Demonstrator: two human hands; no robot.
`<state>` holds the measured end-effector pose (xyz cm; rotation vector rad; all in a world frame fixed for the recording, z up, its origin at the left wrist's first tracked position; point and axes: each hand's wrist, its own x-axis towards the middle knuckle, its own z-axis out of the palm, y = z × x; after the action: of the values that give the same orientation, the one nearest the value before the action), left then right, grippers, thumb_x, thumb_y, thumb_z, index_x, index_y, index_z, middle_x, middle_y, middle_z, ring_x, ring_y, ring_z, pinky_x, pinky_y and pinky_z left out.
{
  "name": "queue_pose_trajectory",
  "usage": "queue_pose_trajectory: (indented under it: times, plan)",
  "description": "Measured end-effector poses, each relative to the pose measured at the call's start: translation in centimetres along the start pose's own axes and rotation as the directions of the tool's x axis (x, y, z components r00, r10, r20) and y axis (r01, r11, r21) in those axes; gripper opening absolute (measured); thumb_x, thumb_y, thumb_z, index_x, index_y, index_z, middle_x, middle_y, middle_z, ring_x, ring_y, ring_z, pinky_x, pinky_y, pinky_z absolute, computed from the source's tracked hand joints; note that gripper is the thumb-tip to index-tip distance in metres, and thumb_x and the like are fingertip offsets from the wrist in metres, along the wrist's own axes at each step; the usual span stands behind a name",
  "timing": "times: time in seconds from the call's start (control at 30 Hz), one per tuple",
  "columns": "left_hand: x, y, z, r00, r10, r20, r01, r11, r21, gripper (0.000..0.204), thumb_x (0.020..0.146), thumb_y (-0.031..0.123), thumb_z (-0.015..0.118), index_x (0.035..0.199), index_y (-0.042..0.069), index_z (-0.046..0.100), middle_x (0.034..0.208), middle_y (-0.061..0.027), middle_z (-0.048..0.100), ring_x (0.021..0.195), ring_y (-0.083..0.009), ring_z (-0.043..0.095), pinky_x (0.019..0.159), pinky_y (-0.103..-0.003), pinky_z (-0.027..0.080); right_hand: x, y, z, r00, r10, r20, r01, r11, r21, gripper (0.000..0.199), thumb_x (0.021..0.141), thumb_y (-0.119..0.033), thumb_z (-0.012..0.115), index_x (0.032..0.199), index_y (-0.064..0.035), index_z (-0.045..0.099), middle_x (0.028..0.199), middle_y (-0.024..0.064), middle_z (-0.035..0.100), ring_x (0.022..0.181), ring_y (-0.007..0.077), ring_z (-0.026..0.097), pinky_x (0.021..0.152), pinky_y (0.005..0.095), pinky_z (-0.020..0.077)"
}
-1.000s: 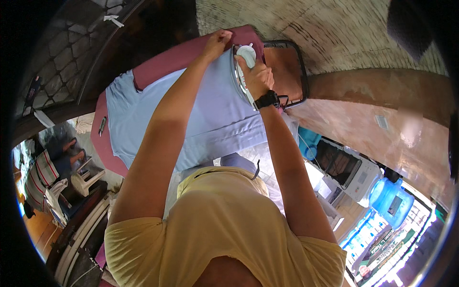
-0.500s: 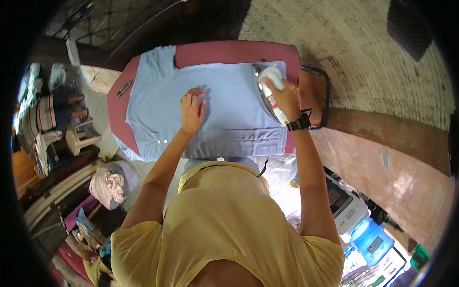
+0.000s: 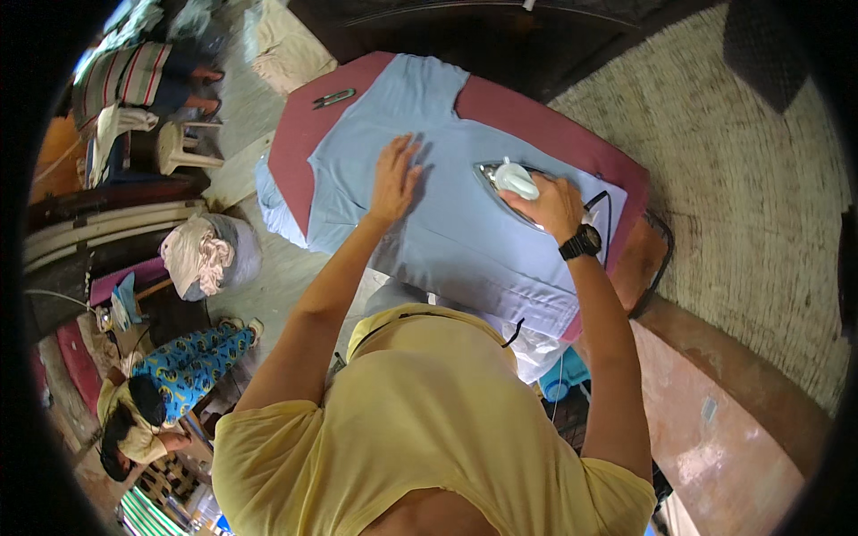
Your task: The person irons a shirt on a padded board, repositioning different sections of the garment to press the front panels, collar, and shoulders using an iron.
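Note:
A light blue short-sleeved shirt [image 3: 483, 241] lies spread over a maroon ironing board [image 3: 545, 134]. My right hand [image 3: 556, 211] is closed on the handle of a clothes iron [image 3: 516, 179], whose soleplate rests on the cloth with its tip toward the upper left. Part of the iron is hidden under my fingers. Flat on the shirt, to the left of the iron, my left hand [image 3: 394, 183] has its fingers apart and holds nothing. Small thread snips [image 3: 334, 98] lie on bare board cover beyond the shirt's left side.
A pale cloth heap [image 3: 288, 46] lies past the board's far left corner. A stool [image 3: 186, 148] and a stuffed sack [image 3: 211, 257] stand on the left floor. People sit at lower left and upper left. A cord [image 3: 604, 198] runs by my right wrist.
My view has turned, so the board looks slanted. The iron has swung from the shirt's right end toward its middle, tip now up-left. My left hand stays spread on the cloth.

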<state>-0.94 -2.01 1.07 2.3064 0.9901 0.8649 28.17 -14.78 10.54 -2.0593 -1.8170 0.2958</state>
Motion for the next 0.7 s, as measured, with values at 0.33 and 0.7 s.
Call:
queue_pose_trajectory:
  times: [0.33,0.7]
  plan:
    - [-0.6,-14.9,-10.6,0.793,-0.556,-0.247,0.598,0.789,0.142,0.046,0.073,0.039,0.084,0.103,0.009,0.067,0.094,-0.0062,0.067,0.096,-0.0232,0.059,0.084,-0.040,0.045,7.3,-7.1,2.0,0.992,-0.045,0.115,0.049,0.998,-0.028,0.062,0.074,-0.067,0.070,0.087,-0.0070,0.072,0.071,0.0203,0.069,0.068,0.0401,0.069,0.062,0.0504,0.0542]
    - [-0.6,-18.5,-11.0,0.784,-0.610,-0.117,0.527,0.753,-0.395,0.012,0.087,0.009,0.074,0.088,0.003,0.064,0.079,-0.0017,0.065,0.069,-0.0108,0.059,0.068,-0.025,0.049,13.4,-18.6,9.0,0.901,-0.276,0.334,0.278,0.960,0.042,0.069,0.078,-0.071,0.063,0.096,-0.0059,0.074,0.087,0.0213,0.072,0.086,0.0389,0.070,0.076,0.0491,0.0544]
